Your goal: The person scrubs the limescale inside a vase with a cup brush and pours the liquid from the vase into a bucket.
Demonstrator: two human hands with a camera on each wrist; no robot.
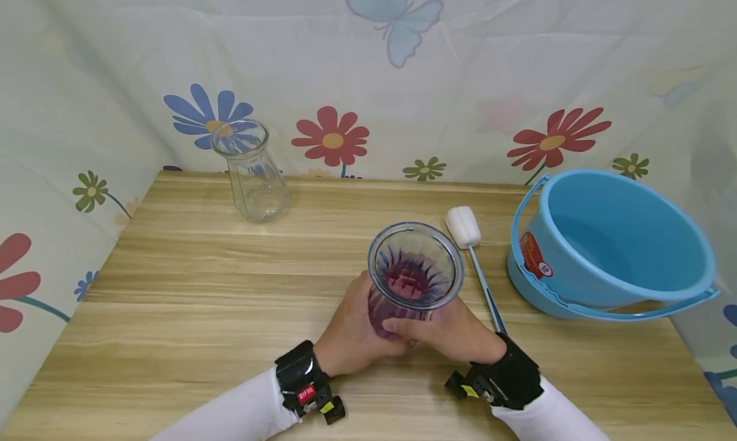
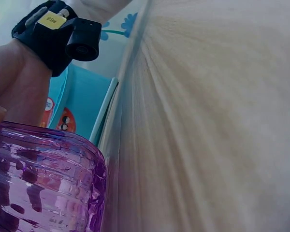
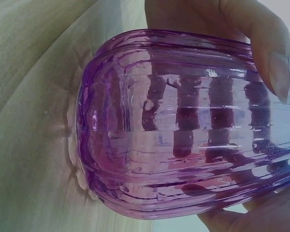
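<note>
Both hands hold a ribbed glass vase (image 1: 416, 223), purple at its lower part and bluish toward the rim. It stands upright near the front middle of the table, its base at or just above the wood. My left hand (image 1: 352, 332) grips the vase from the left, and my right hand (image 1: 455, 329) grips it from the right with the thumb across the front. In the right wrist view the purple vase (image 3: 135, 116) fills the middle, with fingers showing through the glass. The left wrist view shows its purple lower end (image 2: 63, 179) close to the tabletop.
A clear glass vase (image 1: 259, 185) stands at the back left. Right of the hands lies a white sponge brush (image 1: 463, 226) with a blue handle running toward the right wrist. Farther right is a blue bucket (image 1: 535, 300) with its handle down. A flowered curtain (image 1: 276, 57) backs the wooden table (image 1: 173, 287).
</note>
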